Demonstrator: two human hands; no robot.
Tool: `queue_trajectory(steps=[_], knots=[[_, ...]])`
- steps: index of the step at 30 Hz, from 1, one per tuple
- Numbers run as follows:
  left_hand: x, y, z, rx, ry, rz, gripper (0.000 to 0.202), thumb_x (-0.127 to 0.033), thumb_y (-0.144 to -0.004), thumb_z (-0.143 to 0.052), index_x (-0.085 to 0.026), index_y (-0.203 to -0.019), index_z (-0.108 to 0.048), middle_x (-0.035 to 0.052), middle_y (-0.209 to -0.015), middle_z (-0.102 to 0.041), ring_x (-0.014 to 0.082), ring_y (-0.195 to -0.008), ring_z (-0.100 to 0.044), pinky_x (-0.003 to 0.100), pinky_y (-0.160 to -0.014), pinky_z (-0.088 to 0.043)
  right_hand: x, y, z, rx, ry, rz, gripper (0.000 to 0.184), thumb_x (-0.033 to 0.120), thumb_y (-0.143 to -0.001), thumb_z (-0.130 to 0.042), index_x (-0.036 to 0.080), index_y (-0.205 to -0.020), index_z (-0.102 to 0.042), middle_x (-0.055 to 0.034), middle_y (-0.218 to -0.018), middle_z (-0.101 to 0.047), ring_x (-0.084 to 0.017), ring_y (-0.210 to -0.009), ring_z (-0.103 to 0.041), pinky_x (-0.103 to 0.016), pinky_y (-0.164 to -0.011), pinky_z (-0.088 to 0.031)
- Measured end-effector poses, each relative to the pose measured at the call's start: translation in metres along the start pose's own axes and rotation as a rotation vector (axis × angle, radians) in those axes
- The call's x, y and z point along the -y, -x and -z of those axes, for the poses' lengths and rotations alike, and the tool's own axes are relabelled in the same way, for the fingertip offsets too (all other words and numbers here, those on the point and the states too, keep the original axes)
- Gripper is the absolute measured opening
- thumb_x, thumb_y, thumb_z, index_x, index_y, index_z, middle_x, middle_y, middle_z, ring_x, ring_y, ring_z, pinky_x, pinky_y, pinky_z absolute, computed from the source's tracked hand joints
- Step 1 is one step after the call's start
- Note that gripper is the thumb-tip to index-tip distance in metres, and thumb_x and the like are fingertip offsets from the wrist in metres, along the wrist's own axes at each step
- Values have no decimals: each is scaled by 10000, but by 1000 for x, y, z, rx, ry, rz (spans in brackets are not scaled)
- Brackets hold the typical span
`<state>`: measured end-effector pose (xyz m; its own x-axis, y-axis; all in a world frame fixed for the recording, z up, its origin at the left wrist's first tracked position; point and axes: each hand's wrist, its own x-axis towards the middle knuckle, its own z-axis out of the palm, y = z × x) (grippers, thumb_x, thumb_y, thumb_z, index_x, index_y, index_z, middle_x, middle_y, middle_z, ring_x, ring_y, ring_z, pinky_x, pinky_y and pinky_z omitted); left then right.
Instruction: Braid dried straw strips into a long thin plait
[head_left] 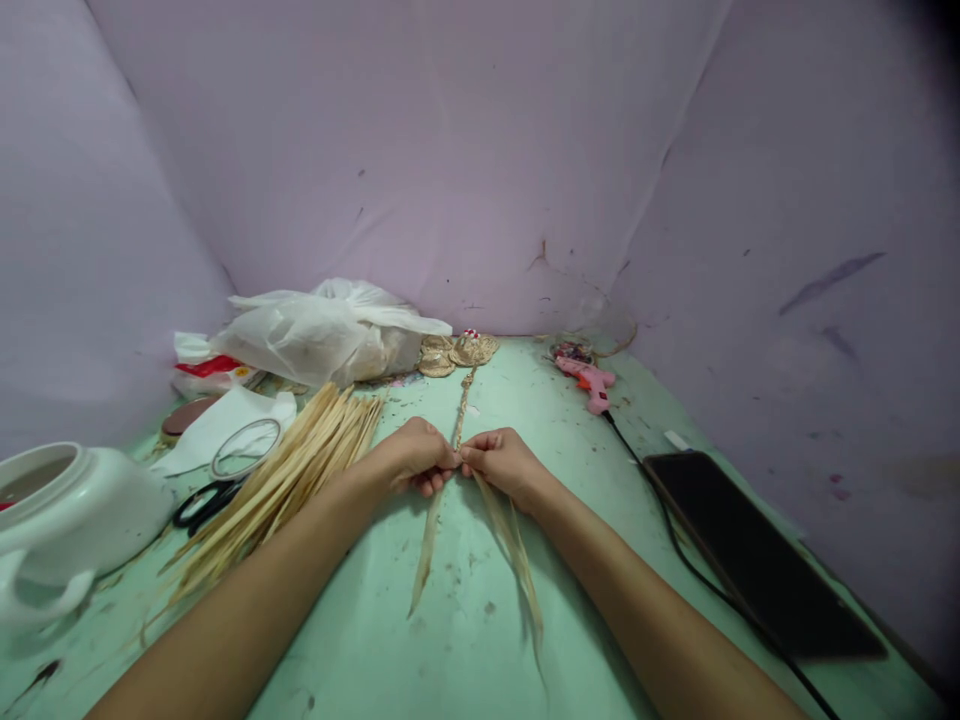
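A thin braid (463,405) of dry, straw-coloured strips runs from the back of the table toward me. Both hands pinch its near end, their fingertips almost touching. My left hand (422,457) is closed on the braid, with one loose strip (427,555) hanging below it. My right hand (501,462) is closed there too, and more loose strips (517,560) trail from under it. At the far end lie round woven pieces (469,350), one topped with red and white beads. The exact crossing of the strips is hidden by my fingers.
Left of my arm lie a bundle of dry strips (300,470), black-handled scissors (201,506), a clear tape roll (246,450) and a white teapot (112,500). A plastic bag (322,335) sits behind. On the right are a pink glue gun (589,382), its cord and a dark tablet-like slab (757,550).
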<state>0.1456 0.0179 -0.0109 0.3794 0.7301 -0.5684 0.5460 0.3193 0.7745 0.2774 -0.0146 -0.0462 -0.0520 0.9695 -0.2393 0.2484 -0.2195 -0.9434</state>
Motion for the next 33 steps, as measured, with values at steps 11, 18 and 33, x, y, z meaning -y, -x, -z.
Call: queue_trajectory(steps=[11,18,33], knots=[[-3,3,-12,-238,-129,-59,99,-97,-485,-506,-140,-433,-433,-77,-290,-265,36,-289,-198,205,-326,-118,-1,3,3,-94,533,286,241,224,-657,-427,115,-514,-588,30,-436,-357,-61,-445,-279,-198,-417,-195],[-2,1,-22,-244,-5,-37,159,-79,-464,-471,-154,-382,-357,-61,-288,-273,36,-299,-195,212,-341,-109,21,18,8,-125,766,91,178,233,-624,-508,136,-586,-653,-10,-459,-485,-83,-443,-381,-215,-424,-224],[6,-3,-11,13,213,17,34,-96,-485,-469,-116,-481,-496,-57,-336,-311,21,-322,-167,191,-365,-68,51,60,-45,21,1206,106,204,93,-679,-515,96,-820,-663,-148,-780,-650,-197,-735,-595,-236,-608,-384]])
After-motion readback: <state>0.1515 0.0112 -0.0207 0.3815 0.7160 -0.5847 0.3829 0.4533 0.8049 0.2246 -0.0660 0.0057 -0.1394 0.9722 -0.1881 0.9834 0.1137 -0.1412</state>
